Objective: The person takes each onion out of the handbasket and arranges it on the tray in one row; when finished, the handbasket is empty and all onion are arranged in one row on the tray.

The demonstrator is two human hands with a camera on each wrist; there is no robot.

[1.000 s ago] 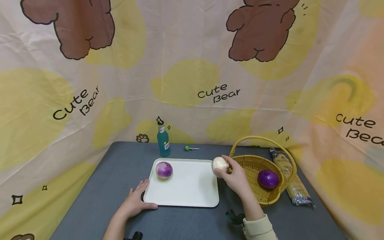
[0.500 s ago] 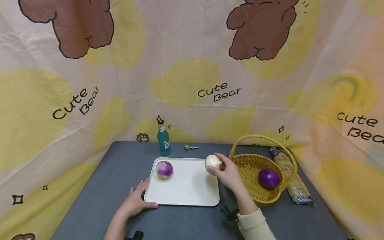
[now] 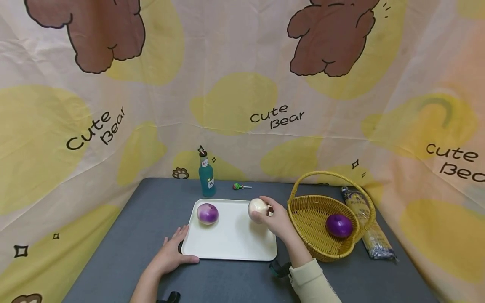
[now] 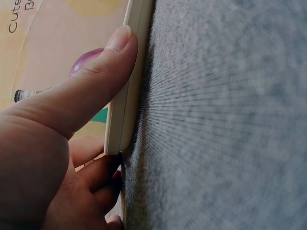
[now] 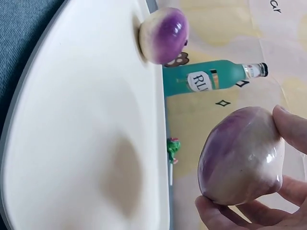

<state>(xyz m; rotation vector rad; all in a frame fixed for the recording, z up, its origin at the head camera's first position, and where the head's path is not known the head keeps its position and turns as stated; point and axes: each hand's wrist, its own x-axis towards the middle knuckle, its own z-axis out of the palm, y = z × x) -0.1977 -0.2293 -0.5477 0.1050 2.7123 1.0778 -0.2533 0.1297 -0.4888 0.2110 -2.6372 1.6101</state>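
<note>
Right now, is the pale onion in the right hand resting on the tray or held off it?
Held off it. The right hand grips the pale onion above the white tray, casting a shadow below.

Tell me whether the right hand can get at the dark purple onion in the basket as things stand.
Probably not yet: the right hand holds a pale onion over the tray. The dark purple onion lies uncovered in the open basket beside it.

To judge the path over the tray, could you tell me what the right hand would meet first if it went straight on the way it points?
Probably the purple-white onion lying on the tray; depth is uncertain.
</note>
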